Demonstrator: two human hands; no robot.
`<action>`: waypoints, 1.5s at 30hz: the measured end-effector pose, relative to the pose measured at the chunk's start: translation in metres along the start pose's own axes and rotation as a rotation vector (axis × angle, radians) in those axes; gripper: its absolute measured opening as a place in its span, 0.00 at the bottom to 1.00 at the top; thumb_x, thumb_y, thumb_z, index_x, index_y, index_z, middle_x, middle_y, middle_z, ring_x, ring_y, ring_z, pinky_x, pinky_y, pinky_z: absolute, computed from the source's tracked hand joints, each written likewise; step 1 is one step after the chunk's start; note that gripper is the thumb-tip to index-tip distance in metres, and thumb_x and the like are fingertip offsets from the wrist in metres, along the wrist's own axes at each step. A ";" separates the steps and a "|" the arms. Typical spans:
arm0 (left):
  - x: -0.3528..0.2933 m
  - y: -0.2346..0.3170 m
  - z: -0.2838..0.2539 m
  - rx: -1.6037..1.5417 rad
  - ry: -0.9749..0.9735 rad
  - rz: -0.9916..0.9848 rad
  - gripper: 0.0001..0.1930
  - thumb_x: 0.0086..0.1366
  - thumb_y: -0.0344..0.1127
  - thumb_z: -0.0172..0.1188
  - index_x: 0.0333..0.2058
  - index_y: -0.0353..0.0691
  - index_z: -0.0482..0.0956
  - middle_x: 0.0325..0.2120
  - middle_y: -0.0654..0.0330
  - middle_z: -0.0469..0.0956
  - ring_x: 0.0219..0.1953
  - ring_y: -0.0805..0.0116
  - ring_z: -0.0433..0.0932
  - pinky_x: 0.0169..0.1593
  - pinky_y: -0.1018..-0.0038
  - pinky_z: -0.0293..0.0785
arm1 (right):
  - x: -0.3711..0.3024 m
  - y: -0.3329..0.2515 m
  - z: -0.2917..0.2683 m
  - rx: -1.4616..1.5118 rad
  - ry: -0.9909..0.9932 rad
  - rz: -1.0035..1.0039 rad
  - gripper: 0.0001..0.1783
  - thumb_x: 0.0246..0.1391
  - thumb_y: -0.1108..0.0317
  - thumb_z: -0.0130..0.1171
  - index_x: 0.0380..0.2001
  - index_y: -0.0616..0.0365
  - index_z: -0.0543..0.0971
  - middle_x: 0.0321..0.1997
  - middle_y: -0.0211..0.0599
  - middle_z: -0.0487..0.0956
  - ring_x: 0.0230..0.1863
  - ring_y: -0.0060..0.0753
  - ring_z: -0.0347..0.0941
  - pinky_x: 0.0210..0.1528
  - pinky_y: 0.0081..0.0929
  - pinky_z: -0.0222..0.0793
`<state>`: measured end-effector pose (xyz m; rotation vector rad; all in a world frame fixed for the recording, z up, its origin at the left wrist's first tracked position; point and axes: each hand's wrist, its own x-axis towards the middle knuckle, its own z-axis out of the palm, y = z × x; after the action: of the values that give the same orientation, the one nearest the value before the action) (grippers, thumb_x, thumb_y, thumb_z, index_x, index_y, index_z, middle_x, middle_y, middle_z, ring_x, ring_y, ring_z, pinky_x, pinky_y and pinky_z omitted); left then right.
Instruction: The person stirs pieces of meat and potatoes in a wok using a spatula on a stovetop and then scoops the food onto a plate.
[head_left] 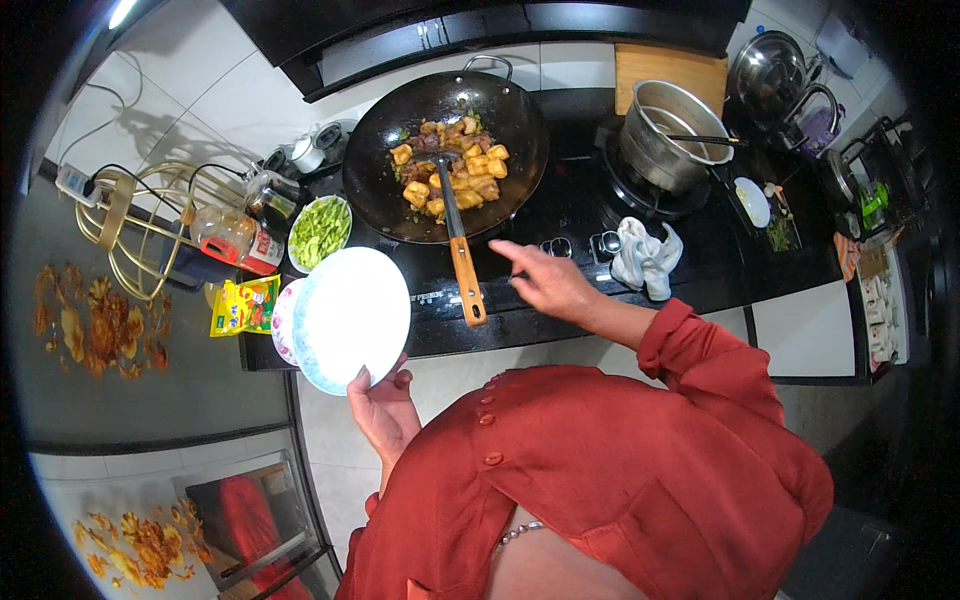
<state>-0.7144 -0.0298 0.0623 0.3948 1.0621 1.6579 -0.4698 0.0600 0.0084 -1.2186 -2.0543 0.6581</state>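
Note:
A white plate [362,310] with a pale blue edge is tilted in my left hand [385,412], my thumb over its lower rim. My right hand [552,282] holds nothing; its index finger points left, close to the wooden handle of a spatula [464,272]. That spatula rests in a large black wok [372,185], its blade among browned meat and golden chunks [470,185]. Left of the wok stands a bowl of chopped green vegetables [320,230]. Partly hidden behind my plate is a pink-patterned bowl [285,320].
A metal pot [660,150] with a utensil across it sits on the right burner. A white cloth [646,258] lies near the stove knobs [605,245]. Far left are a red-labelled jar [238,240] and a yellow packet [245,305]. A cutting board [668,72] leans behind.

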 end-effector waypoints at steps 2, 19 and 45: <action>-0.003 -0.002 0.003 -0.013 -0.022 -0.020 0.24 0.54 0.40 0.49 0.50 0.41 0.59 0.37 0.57 0.72 0.33 0.63 0.72 0.34 0.74 0.63 | 0.013 -0.012 0.005 -0.048 -0.121 -0.053 0.34 0.46 0.71 0.50 0.57 0.42 0.55 0.37 0.40 0.71 0.32 0.38 0.72 0.30 0.32 0.70; 0.029 0.037 -0.010 -0.063 -0.259 -0.081 0.24 0.53 0.37 0.46 0.50 0.38 0.59 0.41 0.57 0.71 0.37 0.61 0.72 0.35 0.72 0.65 | 0.100 -0.043 -0.109 -0.292 0.223 -0.219 0.09 0.45 0.62 0.54 0.32 0.49 0.70 0.26 0.39 0.76 0.27 0.37 0.74 0.29 0.29 0.70; 0.129 0.080 -0.038 0.051 -0.312 -0.270 0.27 0.54 0.34 0.53 0.52 0.39 0.56 0.46 0.53 0.63 0.45 0.57 0.67 0.42 0.69 0.70 | 0.077 -0.015 -0.055 0.767 0.660 0.587 0.16 0.47 0.58 0.55 0.35 0.57 0.75 0.16 0.32 0.72 0.15 0.19 0.68 0.18 0.16 0.66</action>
<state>-0.8368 0.0666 0.0738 0.5028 0.8815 1.2838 -0.4650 0.1265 0.0763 -1.3019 -0.7659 1.0107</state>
